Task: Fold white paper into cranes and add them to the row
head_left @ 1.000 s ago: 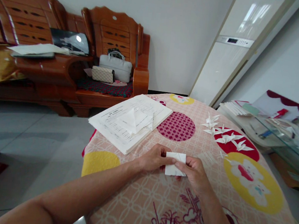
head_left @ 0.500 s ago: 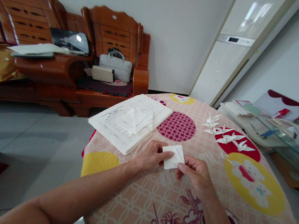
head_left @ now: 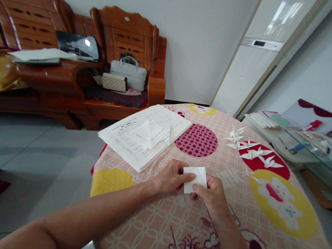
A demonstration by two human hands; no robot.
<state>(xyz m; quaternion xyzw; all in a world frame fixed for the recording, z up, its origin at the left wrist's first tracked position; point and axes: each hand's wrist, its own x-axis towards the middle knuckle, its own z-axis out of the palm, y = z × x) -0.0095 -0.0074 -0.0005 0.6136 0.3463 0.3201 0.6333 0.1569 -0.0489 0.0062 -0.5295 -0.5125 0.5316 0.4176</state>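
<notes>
A small folded square of white paper (head_left: 195, 178) is held just over the table between my two hands. My left hand (head_left: 173, 177) pinches its left side, thumb on top and fingers beneath. At the lower right edge my right hand (head_left: 212, 191) grips it, the thumb pressed on the face and the fingers mostly hidden below. A diagonal crease line shows on the paper. Several white folded paper cranes (head_left: 254, 152) lie to the right on the tablecloth (head_left: 148, 226). Beyond my left hand are loose folded paper pieces (head_left: 149, 134) on a stack of printed sheets (head_left: 119, 135).
Small white paper slivers (head_left: 248, 172) lie near the cranes. A glass-topped side table (head_left: 315, 153) with papers and other items adjoins the right edge. Behind stand a wooden bench (head_left: 129, 28) with bags on it and a tall white cabinet-like unit (head_left: 250, 70).
The paper and both hands have shifted slightly right and down. My right thumb has moved onto the paper's face, further in from the corner.
</notes>
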